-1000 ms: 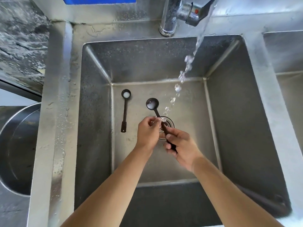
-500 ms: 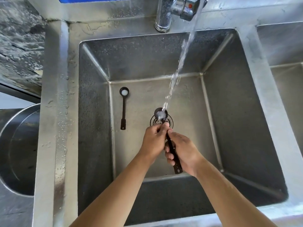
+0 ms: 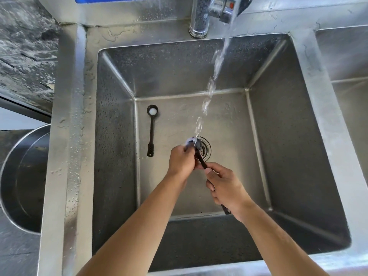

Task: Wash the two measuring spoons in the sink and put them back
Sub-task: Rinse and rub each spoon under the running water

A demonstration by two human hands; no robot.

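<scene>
In the head view, the person works over the drain of a steel sink, and every place here is given from that drain. The right hand, just on the near side of the drain, is clenched around the handle of the larger measuring spoon, whose tail end pokes out under the wrist. The left hand, just left of the drain, pinches the spoon's bowl, which sits at the drain's left edge right where the water stream from the tap lands. The smaller measuring spoon lies flat on the sink floor, well left of the drain, with something white in its bowl, so by judgement 1 of 2 spoons is being rinsed and the other waits. To do this step well, the person should probably keep the bowl under the stream, rub inside and outside with the left fingertips, turn the handle with the right hand, and hold firmly, since wet plastic may slip toward the drain.
</scene>
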